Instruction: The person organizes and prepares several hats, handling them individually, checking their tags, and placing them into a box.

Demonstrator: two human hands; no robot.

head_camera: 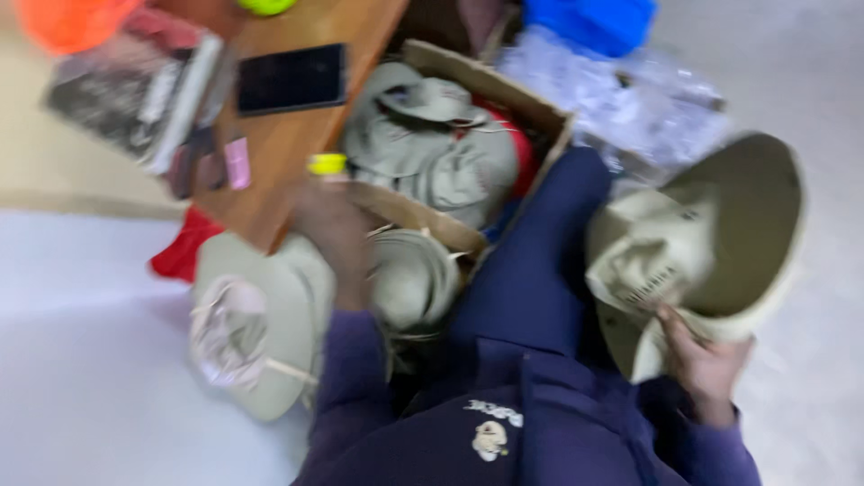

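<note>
Out to the right of the lap, the right hand (706, 360) is pinching the brim of a soft, floppy beige sun hat (697, 247), light cloth best held there, while the blurred left hand (335, 236), grip unclear, is reaching toward the cardboard box (504, 94) of hats.

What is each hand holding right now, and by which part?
The right hand grips a beige wide-brimmed fabric hat by its brim's lower edge. The left hand is too blurred to tell.

One head-worn view looks steeply down from close above the person's lap, motion-blurred; the cardboard box (468, 144) and table (297, 135) lie beyond the fingers (675, 328), toward the top.
</note>
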